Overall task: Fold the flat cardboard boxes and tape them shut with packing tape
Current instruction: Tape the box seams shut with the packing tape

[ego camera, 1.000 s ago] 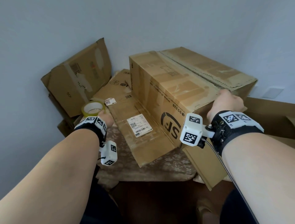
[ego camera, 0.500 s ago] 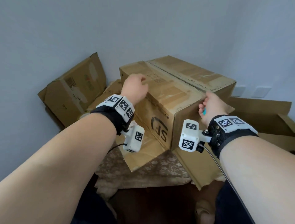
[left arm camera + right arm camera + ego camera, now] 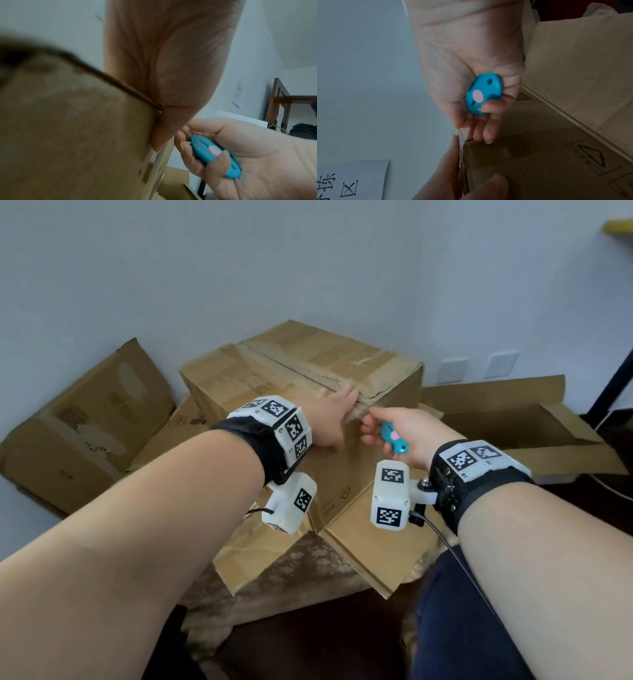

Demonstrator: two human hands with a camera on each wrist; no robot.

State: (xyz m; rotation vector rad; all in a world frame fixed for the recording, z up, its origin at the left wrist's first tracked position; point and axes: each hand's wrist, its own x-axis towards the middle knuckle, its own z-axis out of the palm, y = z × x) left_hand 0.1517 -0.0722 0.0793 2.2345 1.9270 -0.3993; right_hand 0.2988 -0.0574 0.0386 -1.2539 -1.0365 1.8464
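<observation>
Box (image 3: pixel 308 378) corner under left hand (image 3: pixel 329 419); blade tip (image 3: pixel 475 117) only wrist-visible.

Wall sockets (image 3: pixel 478 369), patterned cloth (image 3: pixel 308 570)

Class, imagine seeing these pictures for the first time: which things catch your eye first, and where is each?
The small blue cutter stands out, held in the right hand at the near top edge of the big cardboard box. The left hand lies flat on the box top beside it.

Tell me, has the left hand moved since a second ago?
Yes. The left hand was down by the tape roll left of the big box; it now rests flat on the box's top near corner, beside the right hand.
</observation>
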